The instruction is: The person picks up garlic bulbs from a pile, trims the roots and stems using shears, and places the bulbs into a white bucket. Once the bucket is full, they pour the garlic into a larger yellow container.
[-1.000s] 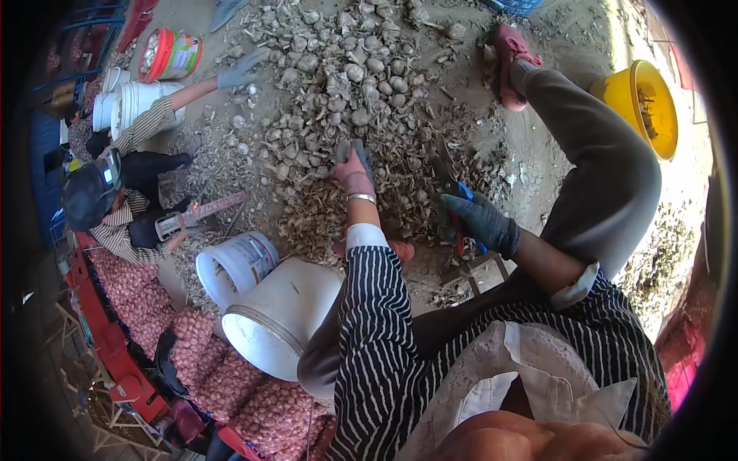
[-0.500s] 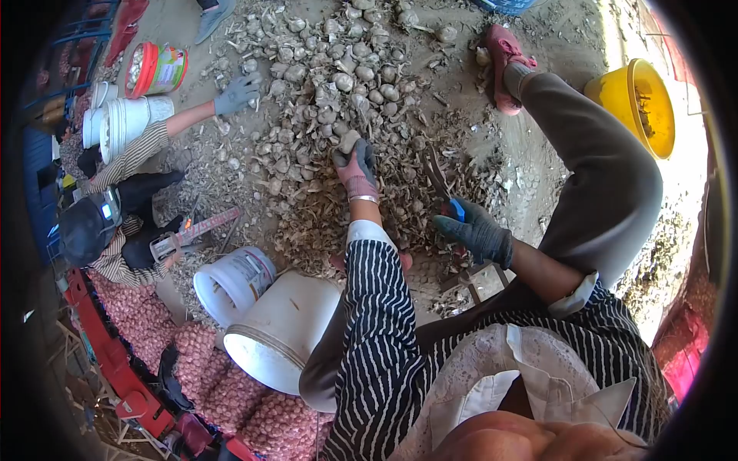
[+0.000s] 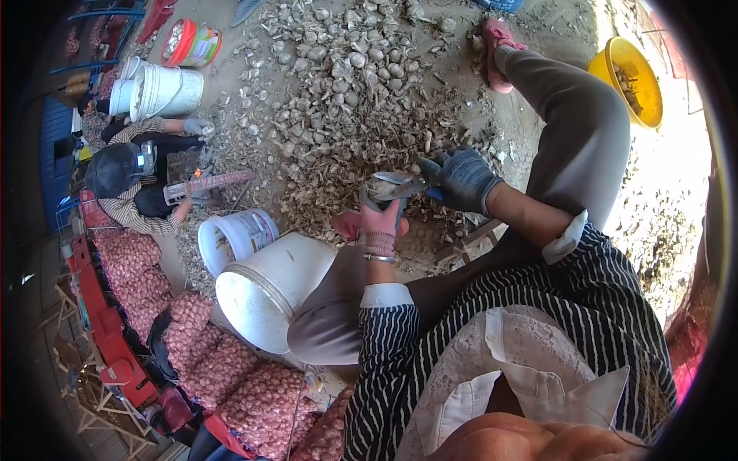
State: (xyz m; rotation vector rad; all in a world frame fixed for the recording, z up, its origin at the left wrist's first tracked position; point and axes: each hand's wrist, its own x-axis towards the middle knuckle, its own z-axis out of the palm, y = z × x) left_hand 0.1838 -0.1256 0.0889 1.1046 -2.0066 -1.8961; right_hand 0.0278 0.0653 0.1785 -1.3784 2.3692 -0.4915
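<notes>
My left hand (image 3: 381, 219), in a pink and grey glove, is closed around a garlic bulb (image 3: 380, 187) over the pile. My right hand (image 3: 463, 181), in a dark grey glove, is wrapped round the blue handle of a pair of shears. The metal blades of the shears (image 3: 403, 186) lie against the bulb. Beyond both hands a heap of garlic bulbs (image 3: 346, 88) with dry stalks and leaves spreads over the ground.
A large white bucket (image 3: 257, 303) and a smaller white bucket (image 3: 237, 240) lie tipped at my left. A yellow bucket (image 3: 653, 96) stands far right. A co-worker in a dark cap (image 3: 114, 170) sits at the left, near white buckets and net sacks of garlic (image 3: 207, 349).
My left hand has drawn back toward me with the bulb. My right hand has moved up and left, bringing the shears to it. The co-worker's outstretched hand has pulled in.
</notes>
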